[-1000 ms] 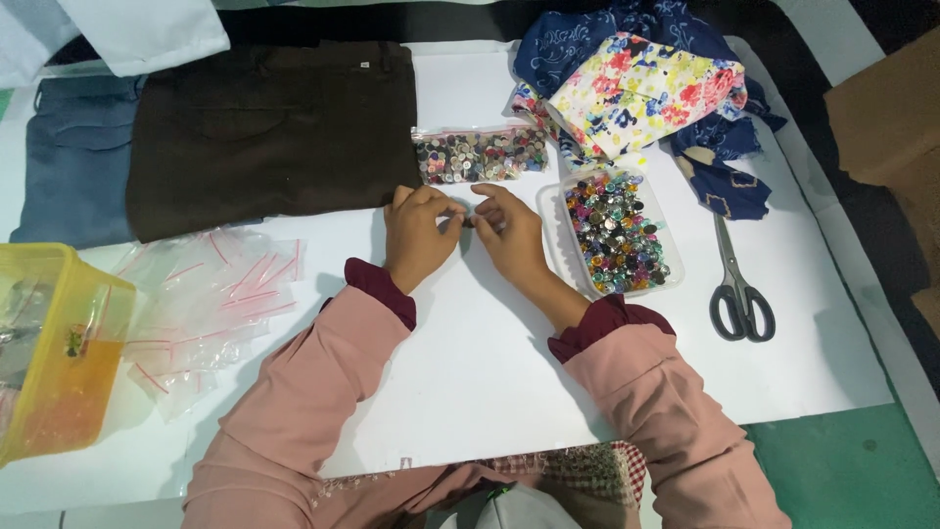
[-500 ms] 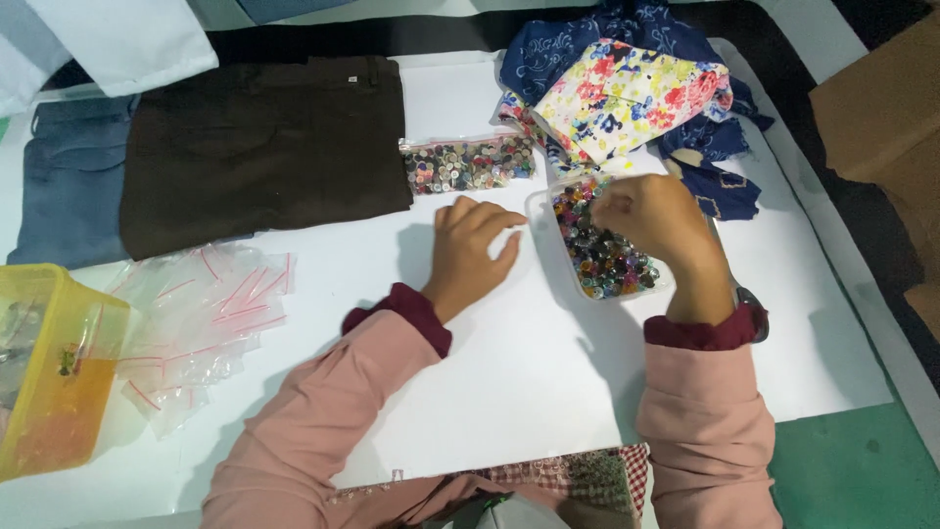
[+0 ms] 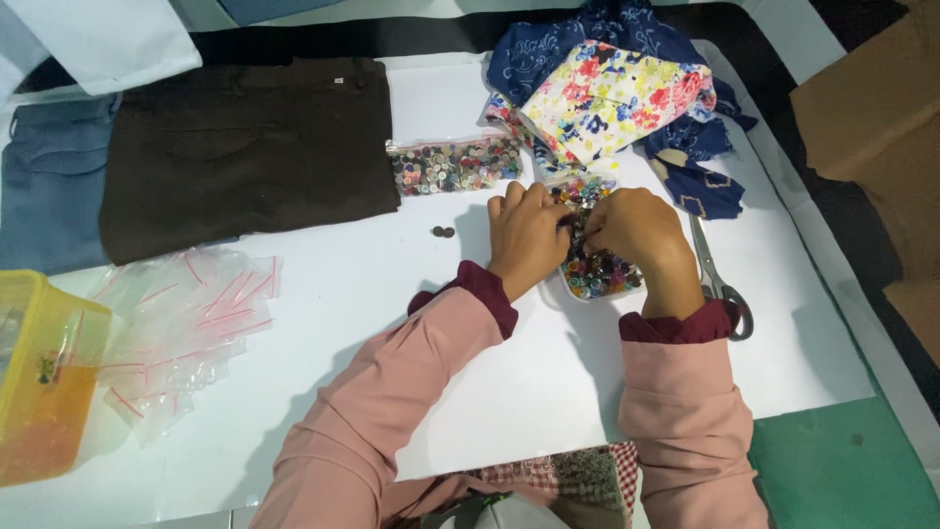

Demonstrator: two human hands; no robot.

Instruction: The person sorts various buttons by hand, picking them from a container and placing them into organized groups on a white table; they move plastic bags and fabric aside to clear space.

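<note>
Seen from above, my pink sleeves reach across the white tabletop (image 3: pixel 411 323). My left hand (image 3: pixel 524 235) and right hand (image 3: pixel 632 227) meet, fingers curled narrow, over the clear tray of coloured buttons (image 3: pixel 599 274); whether either hand pinches a button I cannot tell, since the fingertips are hidden.

The tray sits right of centre, partly under my hands. Scissors (image 3: pixel 720 284) lie just beside my right wrist, so a careless sweep could catch them, or tip the tray and scatter buttons. Two loose buttons (image 3: pixel 443 232) lie left of my hands, easy to knock off or lose.

At the near left are small clear bags (image 3: pixel 186 318) and a yellow box (image 3: pixel 39 392). Farther off lie a bag of buttons (image 3: pixel 452 165), brown trousers (image 3: pixel 245 147) and floral cloth (image 3: pixel 612 98).
</note>
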